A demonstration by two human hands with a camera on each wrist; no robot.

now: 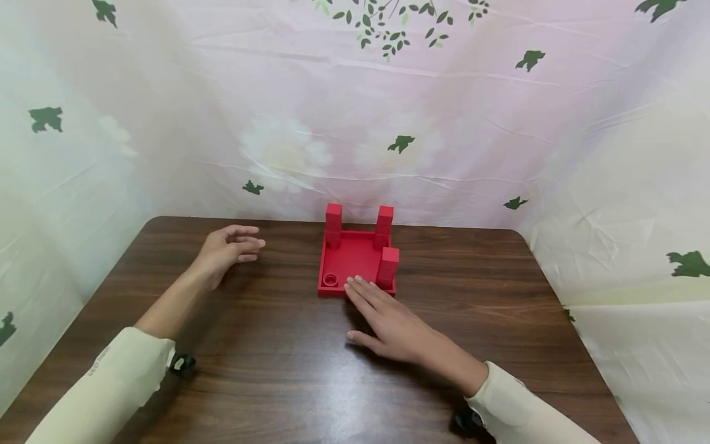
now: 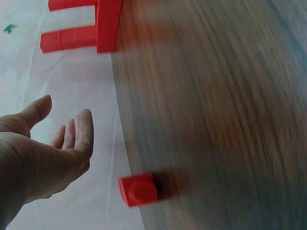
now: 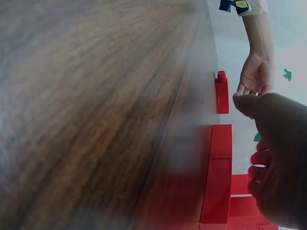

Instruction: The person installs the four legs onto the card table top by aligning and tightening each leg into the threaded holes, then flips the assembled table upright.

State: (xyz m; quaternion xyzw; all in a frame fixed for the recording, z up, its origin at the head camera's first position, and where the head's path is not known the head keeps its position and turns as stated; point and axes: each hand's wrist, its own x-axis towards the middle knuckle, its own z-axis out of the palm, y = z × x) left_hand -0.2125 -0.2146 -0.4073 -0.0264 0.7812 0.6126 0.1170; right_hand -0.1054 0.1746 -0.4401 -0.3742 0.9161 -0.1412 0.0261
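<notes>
Red tray [image 1: 355,259]: one, toward the table [image 1: 266,351]'s far edge
Posts [image 1: 384,227]: three, upright at tray corners
Ring [image 1: 330,280]: one, in near-left corner
Left hand [image 1: 230,250]: fingers loosely curved, thumb apart
Right hand [image 1: 391,327]: fingers straight, close together, partly covering near wall; cannot tell whether touching
Loose block [image 2: 139,190]: one, near left hand
Behind: printed cloth [image 1: 333,98]

We note a dark wood-grain table [image 1: 266,364] with rounded far corners; pale glare [image 1: 344,401] on its near part; creased pale fabric [image 1: 194,92] on three sides, printed with green birds [image 1: 401,145], white flowers [image 1: 285,151] and leafy sprigs [image 1: 395,44].
</notes>
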